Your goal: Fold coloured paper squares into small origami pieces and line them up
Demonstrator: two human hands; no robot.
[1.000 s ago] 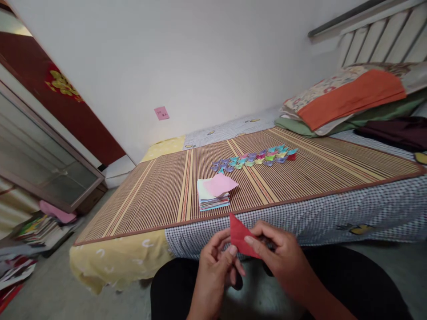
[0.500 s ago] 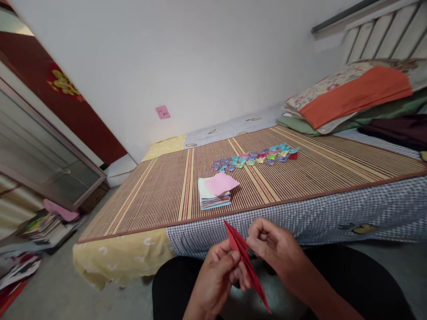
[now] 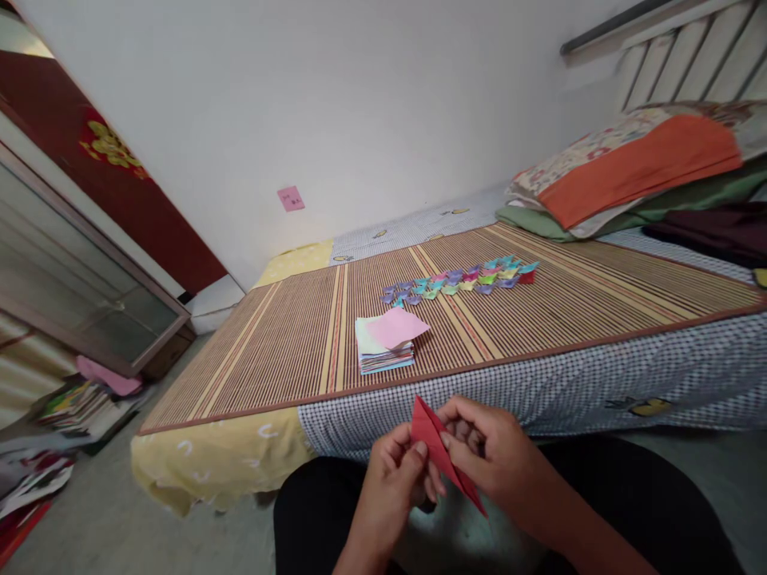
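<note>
A folded sheet of red paper [image 3: 436, 444], pointed at both ends, is held up between my hands above my lap. My left hand [image 3: 396, 471] pinches its left side, thumb on the face toward me. On its right edge, my right hand [image 3: 486, 438] is closed with the thumb pressed to the paper and the fingers behind it. Beyond my hands, a stack of square paper [image 3: 387, 359] rests near the front of the bed, with a pink sheet [image 3: 398, 327] lying askew on top. Behind the stack stand rows of small folded paper pieces [image 3: 452, 281] in several colours.
A striped mat [image 3: 288, 343] covers the bed, with a checked sheet [image 3: 575, 399] hanging over the front edge. Folded bedding [image 3: 647, 172] is piled at the right. A glass-fronted cabinet [image 3: 96, 263] and a pile of books [image 3: 77, 407] are at the left.
My right hand has come left onto the paper and now grips its right edge. The red paper has turned, showing a broader face.
</note>
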